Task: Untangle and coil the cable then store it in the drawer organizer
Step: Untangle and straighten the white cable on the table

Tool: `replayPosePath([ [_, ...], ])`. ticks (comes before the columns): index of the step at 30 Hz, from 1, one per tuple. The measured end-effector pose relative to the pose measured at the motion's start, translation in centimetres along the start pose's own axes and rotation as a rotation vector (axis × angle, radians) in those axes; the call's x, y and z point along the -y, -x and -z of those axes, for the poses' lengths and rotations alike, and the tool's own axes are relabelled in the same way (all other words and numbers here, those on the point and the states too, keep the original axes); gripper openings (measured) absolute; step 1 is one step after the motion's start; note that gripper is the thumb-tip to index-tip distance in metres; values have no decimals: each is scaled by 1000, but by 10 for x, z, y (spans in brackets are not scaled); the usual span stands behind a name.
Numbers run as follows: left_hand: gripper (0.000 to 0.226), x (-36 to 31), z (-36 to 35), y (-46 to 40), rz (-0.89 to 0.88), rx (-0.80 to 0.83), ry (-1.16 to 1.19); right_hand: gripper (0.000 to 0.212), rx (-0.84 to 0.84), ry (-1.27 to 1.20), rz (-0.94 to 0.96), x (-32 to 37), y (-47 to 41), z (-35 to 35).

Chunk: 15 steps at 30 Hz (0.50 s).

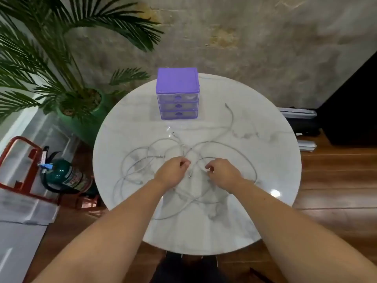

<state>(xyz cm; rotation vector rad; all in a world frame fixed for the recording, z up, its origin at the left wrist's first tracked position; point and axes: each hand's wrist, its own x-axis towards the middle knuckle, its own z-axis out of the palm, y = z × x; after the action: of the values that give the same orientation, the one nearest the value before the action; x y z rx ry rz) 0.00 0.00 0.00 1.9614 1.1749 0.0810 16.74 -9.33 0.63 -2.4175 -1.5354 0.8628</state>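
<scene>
Where it all sits: a round white marble table (265,160) on a wooden floor (336,180), with a mottled grey wall behind.
Room, beyond the left hand: a palm plant (61,48) in a green pot (81,119), and lower down a green fire extinguisher (67,176) in a red stand (18,166).
Organizer: the purple drawer organizer (177,92) stands upright well beyond both hands, its three clear drawers all closed and their fronts facing the person.
Cable: the pale grey cable (230,148) lies in loose tangled loops on the table, spread out to either side of both hands and under the forearms; it has no single long axis, and one free end (226,105) points away, beyond the right hand.
Left hand: the left hand (173,172) has curled fingers and pinches a strand of the cable at its fingertips.
Right hand: the right hand (223,172), just beside the left, has its fingers curled down onto the cable and grips a strand.
</scene>
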Motion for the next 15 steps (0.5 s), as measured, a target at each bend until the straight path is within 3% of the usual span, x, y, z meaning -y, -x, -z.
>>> replayPosePath([
  [4,26,0,-15,1,116,37,250,35,-5,139,-35,0,2,-14],
  [8,22,6,-27,-2,135,66,264,29,-73,126,-76,-5,7,-23],
  [15,44,-29,-20,-5,191,180,440,10,-211,-511,-136,0,22,-14],
])
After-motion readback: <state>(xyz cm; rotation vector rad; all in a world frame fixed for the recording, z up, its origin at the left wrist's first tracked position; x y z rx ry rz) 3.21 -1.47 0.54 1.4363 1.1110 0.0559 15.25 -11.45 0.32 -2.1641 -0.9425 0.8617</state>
